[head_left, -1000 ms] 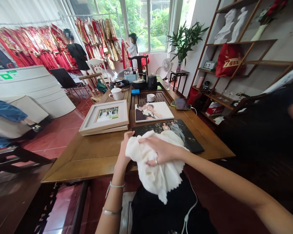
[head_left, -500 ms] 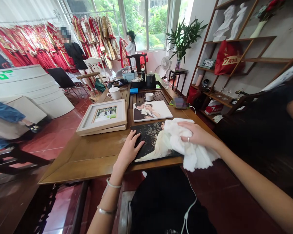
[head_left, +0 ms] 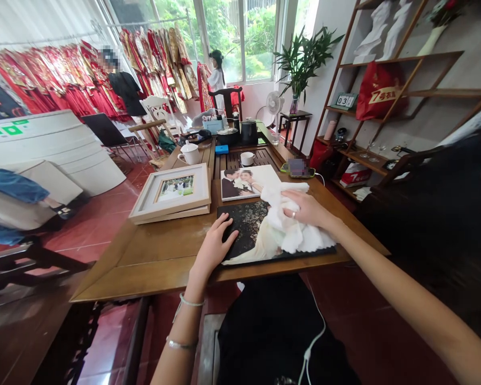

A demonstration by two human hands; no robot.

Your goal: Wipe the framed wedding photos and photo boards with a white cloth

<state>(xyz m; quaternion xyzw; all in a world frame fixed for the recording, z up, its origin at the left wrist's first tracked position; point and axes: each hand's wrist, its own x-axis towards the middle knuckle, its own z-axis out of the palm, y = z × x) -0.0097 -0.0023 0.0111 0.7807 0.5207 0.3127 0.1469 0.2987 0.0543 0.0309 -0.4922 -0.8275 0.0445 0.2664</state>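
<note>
A dark photo panel [head_left: 246,230] showing a pale trailing dress lies flat at the table's front edge. My left hand [head_left: 215,243] rests on its left edge, fingers spread and holding nothing. In my right hand [head_left: 310,208] is a bunched white cloth [head_left: 278,216], pressed on the right part of the panel and covering much of it. Just behind lies a white-edged wedding photo panel [head_left: 240,184], partly overlapped by the cloth. To the left, a pale wooden picture frame [head_left: 144,198] with a small photo is stacked on another frame.
On the wooden table [head_left: 152,262] stand a lidded white mug [head_left: 189,153], a small white cup [head_left: 247,158], a blue box [head_left: 222,149] and a phone [head_left: 299,168] on a cable. Dark pots sit farther back. Someone in dark clothing is at the right edge.
My right hand has moved the cloth leftward and slightly up over the panel; its hanging end now lies on the panel. My left hand keeps its place on the panel.
</note>
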